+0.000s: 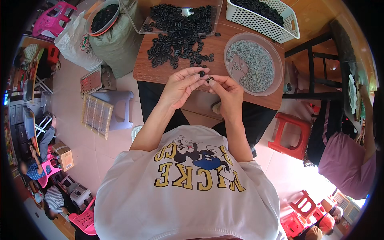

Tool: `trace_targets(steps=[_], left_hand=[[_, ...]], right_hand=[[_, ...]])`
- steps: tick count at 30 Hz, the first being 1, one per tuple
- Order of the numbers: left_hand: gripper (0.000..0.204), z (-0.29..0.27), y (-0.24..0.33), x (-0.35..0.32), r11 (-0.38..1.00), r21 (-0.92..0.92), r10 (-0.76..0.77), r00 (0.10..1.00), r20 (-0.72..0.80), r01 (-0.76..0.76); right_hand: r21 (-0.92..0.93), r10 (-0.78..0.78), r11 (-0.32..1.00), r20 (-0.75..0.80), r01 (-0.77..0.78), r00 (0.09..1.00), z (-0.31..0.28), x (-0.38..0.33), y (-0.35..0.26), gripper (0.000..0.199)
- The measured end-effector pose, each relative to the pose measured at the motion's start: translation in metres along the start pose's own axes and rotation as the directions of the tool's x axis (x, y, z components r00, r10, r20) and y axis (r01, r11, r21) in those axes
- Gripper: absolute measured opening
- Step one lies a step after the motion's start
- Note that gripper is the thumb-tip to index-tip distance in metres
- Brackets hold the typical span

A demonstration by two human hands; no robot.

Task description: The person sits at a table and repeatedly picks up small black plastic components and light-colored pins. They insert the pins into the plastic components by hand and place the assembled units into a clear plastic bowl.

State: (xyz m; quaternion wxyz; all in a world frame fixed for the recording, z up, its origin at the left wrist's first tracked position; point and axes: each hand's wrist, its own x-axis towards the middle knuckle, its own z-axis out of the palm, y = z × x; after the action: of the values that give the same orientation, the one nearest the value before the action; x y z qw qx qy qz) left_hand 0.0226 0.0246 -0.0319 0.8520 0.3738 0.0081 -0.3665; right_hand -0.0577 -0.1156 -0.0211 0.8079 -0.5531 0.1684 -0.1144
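Observation:
My left hand [182,86] pinches a small black oval piece [201,74] between thumb and fingertips, just over the table's near edge. Close beside it, my right hand [228,92] is closed at the fingertips on a tiny dark piece [209,80], too small to name. The two hands nearly meet, and the gap between their pieces is narrow. Beyond them, many black oval pieces with holes [172,50] lie loose on the brown table [144,68]. To the right, a round clear tub [279,76] holds a heap of small silvery screws [256,66].
A clear tray [218,20] spills more black pieces at the table's back. Right of it stands a white perforated basket [260,25] of dark parts. Sacks [120,52] stand at the left, a red stool [290,136] at the right. Other people sit farther off on both sides.

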Motion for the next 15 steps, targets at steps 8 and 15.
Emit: trace_targets(steps=[8, 15], left_hand=[[0.023, -0.0021, 0.0017, -0.0066, 0.999, 0.038, 0.004, 0.997, -0.072, -0.001], [0.024, -0.0025, -0.0018, -0.0071, 0.988, 0.120, 0.108, 0.990, -0.089, -0.097]], right_hand=[[-0.079, 0.022, 0.997, -0.022, -0.024, 1.000, 0.0036, -0.0005, 0.0050, 0.014], [-0.080, -0.012, 0.997, -0.054, 0.008, 0.998, 0.0025, -0.0006, 0.0023, 0.014]])
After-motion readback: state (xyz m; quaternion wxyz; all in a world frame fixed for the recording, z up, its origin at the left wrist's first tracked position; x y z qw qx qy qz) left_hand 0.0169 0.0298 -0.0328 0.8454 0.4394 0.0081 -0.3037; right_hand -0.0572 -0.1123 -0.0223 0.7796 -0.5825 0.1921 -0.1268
